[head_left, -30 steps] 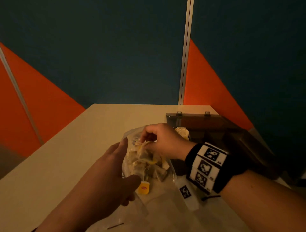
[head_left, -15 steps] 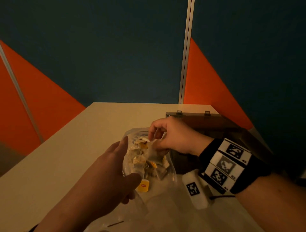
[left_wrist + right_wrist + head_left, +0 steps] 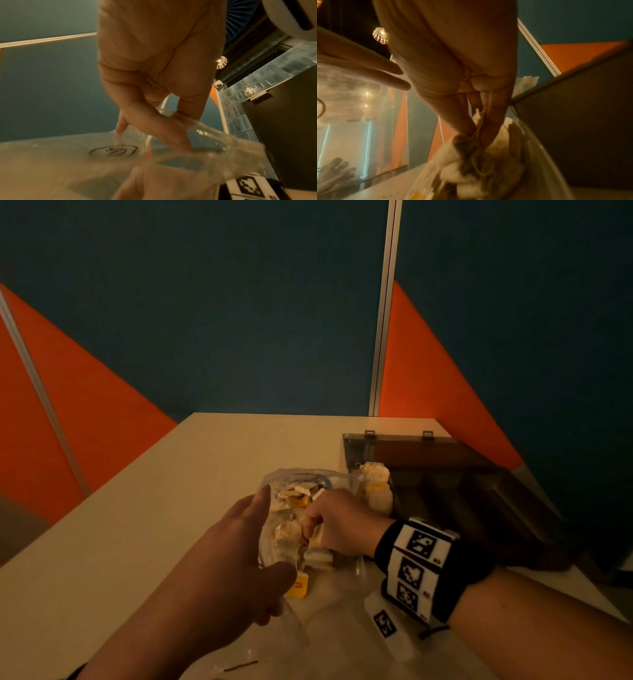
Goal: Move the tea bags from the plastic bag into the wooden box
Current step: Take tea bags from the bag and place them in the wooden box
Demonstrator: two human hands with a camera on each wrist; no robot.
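Observation:
A clear plastic bag [image 3: 274, 484] full of tea bags [image 3: 298, 499] lies on the table. My left hand [image 3: 269, 546] pinches its near rim between thumb and forefinger, which the left wrist view shows as the bag's edge [image 3: 214, 142] held at the left hand [image 3: 173, 115]. My right hand [image 3: 310, 534] is inside the bag. Its fingertips [image 3: 488, 128] pinch one tea bag [image 3: 453, 151] by its top and string. The dark wooden box [image 3: 445, 450] stands open to the right. Several tea bags [image 3: 375, 484] sit in its leftmost compartment.
A yellow tea tag [image 3: 299, 585] hangs out by my left thumb. The beige table [image 3: 154, 525] ends at blue and orange partition walls [image 3: 239, 320]. The box wall [image 3: 573, 121] stands close to the right of my right hand.
My right hand rose from the bag to the box's left compartment, then came back down into the bag, where it pinches another tea bag. The left hand has kept its hold.

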